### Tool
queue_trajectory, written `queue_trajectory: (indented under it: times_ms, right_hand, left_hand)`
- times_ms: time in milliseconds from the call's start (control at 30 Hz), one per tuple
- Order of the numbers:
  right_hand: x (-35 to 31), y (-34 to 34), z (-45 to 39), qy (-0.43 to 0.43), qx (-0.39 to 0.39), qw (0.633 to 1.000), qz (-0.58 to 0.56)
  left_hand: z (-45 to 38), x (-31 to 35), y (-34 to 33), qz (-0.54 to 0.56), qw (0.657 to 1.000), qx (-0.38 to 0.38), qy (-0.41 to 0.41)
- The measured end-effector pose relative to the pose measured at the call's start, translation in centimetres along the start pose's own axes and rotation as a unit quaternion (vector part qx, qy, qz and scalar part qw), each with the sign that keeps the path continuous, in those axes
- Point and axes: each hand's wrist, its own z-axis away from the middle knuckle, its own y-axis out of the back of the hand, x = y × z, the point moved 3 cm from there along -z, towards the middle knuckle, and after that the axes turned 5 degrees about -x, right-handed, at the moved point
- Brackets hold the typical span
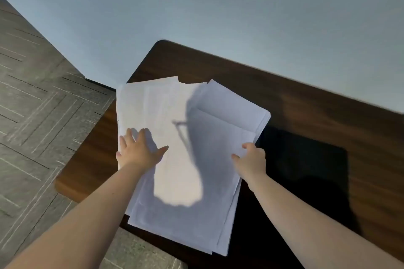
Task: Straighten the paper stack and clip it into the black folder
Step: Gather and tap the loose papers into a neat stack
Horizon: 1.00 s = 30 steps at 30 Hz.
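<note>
Left hand flat — right hand fingers pinch paper stack.

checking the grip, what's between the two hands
Only the paper stack, fanned out and uneven, lies between the left hand and right hand in the head view; nothing else sits on that stretch.

Strong light from behind and above the person. Hard-edged shadow of a head falls across the paper stack; one warm, bright patch sits low in it. The left hand throws a short shadow on the sheets. Right part of the worktop goes near black, detail lost. Wide-angle bending at the edges; the wall looks flat grey-blue. Slightly soft overall.
</note>
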Motion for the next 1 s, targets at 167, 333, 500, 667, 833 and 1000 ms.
queue_trajectory:
  times_ms: [167,333,500,667,833,1000]
  right_hand:
    - [-0.9,-0.4,-1.2,-0.023,0.031,0.999,-0.034]
    - [-1.4,-1.0,-1.5,-0.026,0.055,0.997,-0.056]
    - [-1.8,-2.0,-1.7,-0.014,0.064,0.995,-0.076]
    - [-2.6,-2.2,-2.4,0.025,0.054,0.996,-0.067]
    - [-2.3,-1.6,-2.8,0.031,0.06,0.997,-0.034]
    - [-2.3,-2.1,-3.2,0.089,0.048,0.993,-0.058]
  left_hand:
    - [-1.8,-1.6,0.1,0.102,0.988,-0.032,0.108]
    - [-3.3,-1.8,0.9,0.154,0.979,-0.001,0.131]
    - [-3.5,-0.8,0.0,0.214,0.974,-0.036,0.064]
    - [-3.8,0.1,-1.4,0.272,0.956,-0.086,-0.06]
    - [-3.2,1.3,1.1,0.451,0.892,-0.024,-0.014]
    - [-3.2,1.1,0.1,0.454,0.891,-0.017,-0.022]
